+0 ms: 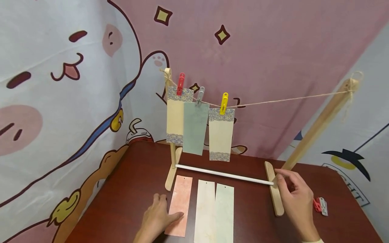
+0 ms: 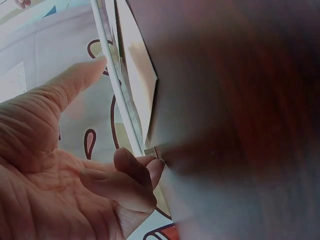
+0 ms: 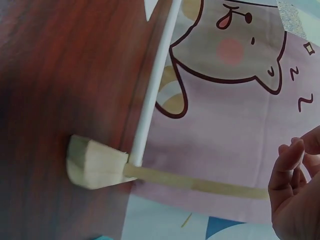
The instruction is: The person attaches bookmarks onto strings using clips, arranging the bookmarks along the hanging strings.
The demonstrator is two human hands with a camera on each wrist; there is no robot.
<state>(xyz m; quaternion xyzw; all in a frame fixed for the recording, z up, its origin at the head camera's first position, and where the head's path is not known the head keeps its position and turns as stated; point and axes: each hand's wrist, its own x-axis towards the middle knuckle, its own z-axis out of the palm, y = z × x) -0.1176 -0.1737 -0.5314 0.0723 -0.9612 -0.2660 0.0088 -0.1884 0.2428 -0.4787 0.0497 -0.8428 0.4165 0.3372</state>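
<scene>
My left hand point(image 1: 156, 216) is at the lower middle, its thumb over a pink card strip point(image 1: 181, 195) and its fingers loosely bent. Beside that strip lie a cream card strip point(image 1: 205, 209) and a pale green card strip point(image 1: 225, 209), each with a small hole. My right hand point(image 1: 296, 197) is by the stand's right wooden foot point(image 1: 275, 197), fingers loosely curled, thumb near the index finger, nothing visible between them. On the string point(image 1: 279, 100) hang a patterned card point(image 1: 174, 118), a green card point(image 1: 196, 130) and another patterned card point(image 1: 221, 138), under red, grey and yellow clips point(image 1: 224, 104).
A white rod point(image 1: 225, 174) joins the stand's two feet low over the table point(image 1: 121, 199). The right wooden post point(image 1: 319, 128) leans outward in the head view. Red and white clips point(image 1: 320, 206) lie right of my right hand. A printed cloth point(image 1: 273, 50) hangs behind.
</scene>
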